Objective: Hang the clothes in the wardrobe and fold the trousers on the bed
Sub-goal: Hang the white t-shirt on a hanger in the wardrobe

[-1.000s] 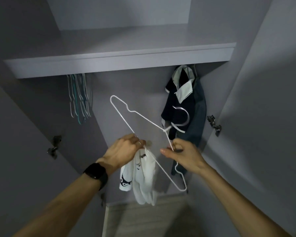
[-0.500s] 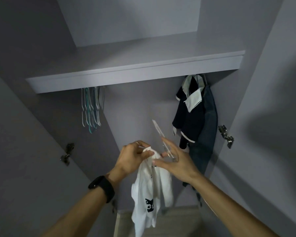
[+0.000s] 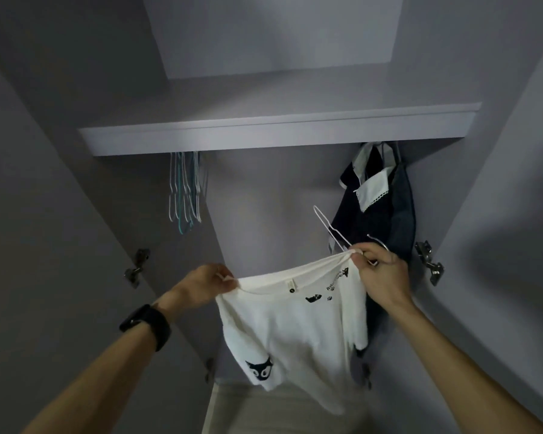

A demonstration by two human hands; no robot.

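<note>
Standing open before a person, a grey wardrobe (image 3: 264, 198) is filling the head view, its doors swung out to either side. A grey shelf (image 3: 279, 133) is spanning it from wall to wall. Below the shelf's front edge, a white T-shirt (image 3: 292, 327) with small black cat prints is hanging spread in mid-air between both hands, its neckline pulled taut and its body drooping toward the wardrobe floor. Dark garments (image 3: 380, 220) with a white lace-edged collar are hanging under the shelf's right end, just behind the shirt's right shoulder. A bunch of empty hangers (image 3: 184, 189) is hanging under the shelf's left end, well apart from the shirt. The left hand (image 3: 206, 285) is pinching the left end of the neckline, fingers curled tight on the cloth. The right hand (image 3: 383, 274) is pinching the right end, its fingers also closing round a white wire hanger (image 3: 329, 228) that is sticking up and leftward out of the grip. A black watch (image 3: 146, 324) is sitting on the left wrist. Metal hinges (image 3: 137, 267) are showing on both door edges.
</note>
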